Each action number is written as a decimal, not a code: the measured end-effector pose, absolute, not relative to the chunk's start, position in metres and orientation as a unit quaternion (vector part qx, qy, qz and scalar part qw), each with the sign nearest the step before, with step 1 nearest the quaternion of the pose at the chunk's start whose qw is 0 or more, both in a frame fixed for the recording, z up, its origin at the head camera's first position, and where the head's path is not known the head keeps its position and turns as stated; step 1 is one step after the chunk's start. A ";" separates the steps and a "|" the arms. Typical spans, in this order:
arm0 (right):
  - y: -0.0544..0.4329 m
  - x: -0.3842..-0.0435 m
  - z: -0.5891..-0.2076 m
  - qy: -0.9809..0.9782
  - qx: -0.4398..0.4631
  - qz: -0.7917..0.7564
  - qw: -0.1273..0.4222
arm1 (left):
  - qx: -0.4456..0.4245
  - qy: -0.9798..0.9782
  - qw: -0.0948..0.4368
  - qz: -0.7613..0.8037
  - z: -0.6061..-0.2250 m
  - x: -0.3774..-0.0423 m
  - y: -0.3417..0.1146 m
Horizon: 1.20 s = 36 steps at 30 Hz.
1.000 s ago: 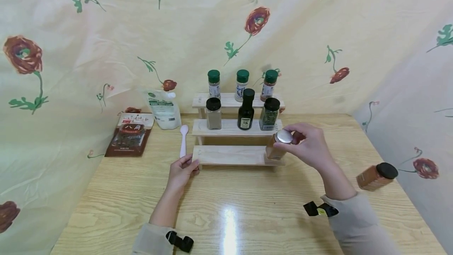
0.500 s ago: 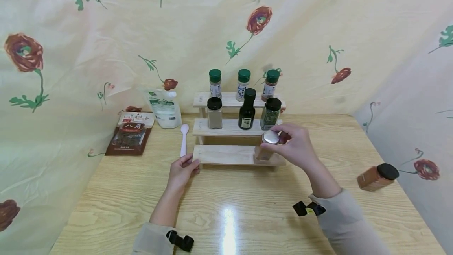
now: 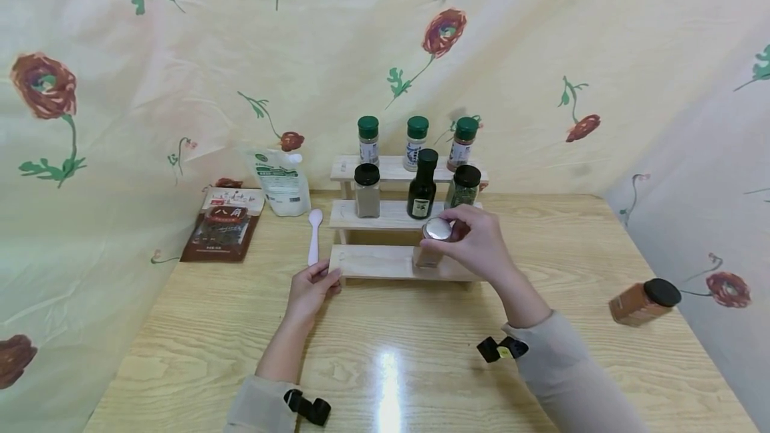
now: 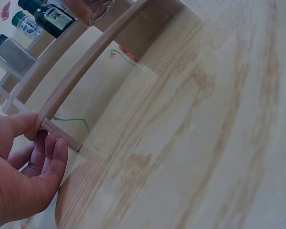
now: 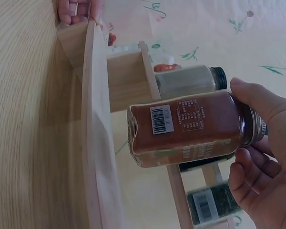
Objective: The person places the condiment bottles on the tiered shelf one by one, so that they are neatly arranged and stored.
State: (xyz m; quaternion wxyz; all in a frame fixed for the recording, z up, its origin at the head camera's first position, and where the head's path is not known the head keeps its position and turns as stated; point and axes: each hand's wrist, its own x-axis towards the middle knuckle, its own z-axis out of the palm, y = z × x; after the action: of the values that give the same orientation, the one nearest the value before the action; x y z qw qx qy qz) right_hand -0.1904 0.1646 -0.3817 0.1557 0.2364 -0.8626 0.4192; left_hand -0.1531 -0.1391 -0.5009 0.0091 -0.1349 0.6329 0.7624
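My right hand (image 3: 478, 239) grips a square glass spice jar (image 5: 188, 126) of reddish-brown powder by its silver lid (image 3: 437, 228). The jar is upright over the bottom tier of a three-tier wooden spice rack (image 3: 373, 262); in the right wrist view its base looks slightly apart from the board. At the rack's left end, my left hand (image 3: 309, 293) pinches the bottom board, thumb on top and fingers curled below, as the left wrist view shows. On the middle tier are a black-lidded jar (image 3: 367, 198), a dark bottle (image 3: 422, 189) and a jar of green herbs (image 3: 464, 186).
Green-capped shakers (image 3: 416, 146) line the top tier. Left of the rack are a white spoon (image 3: 315, 236), a white pouch (image 3: 283, 186) and a brown spice packet (image 3: 222, 226). A black-lidded jar of reddish powder (image 3: 637, 303) lies at the table's right.
My right hand has moved the silver-lidded spice jar leftward along the bottom tier, from its right end to nearer the middle. My left hand stays on the rack's left end.
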 end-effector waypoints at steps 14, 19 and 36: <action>0.130 -0.201 -0.388 -0.855 0.256 0.427 0.148 | -0.133 0.641 0.007 0.756 -0.499 -0.151 -0.140; 0.115 -0.204 -0.389 -0.848 0.272 0.426 0.162 | -0.130 0.639 0.009 0.758 -0.499 -0.151 -0.140; 0.083 -0.211 -0.404 -0.866 0.235 0.421 0.136 | -0.136 0.641 0.015 0.755 -0.497 -0.151 -0.139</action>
State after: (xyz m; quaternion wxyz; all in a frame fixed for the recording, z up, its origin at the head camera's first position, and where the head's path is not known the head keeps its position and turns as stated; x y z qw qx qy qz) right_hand -0.2108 0.0833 -0.4036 0.1360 0.2349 -0.8656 0.4208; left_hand -0.1510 -0.1394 -0.4966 0.0149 -0.1362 0.6412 0.7550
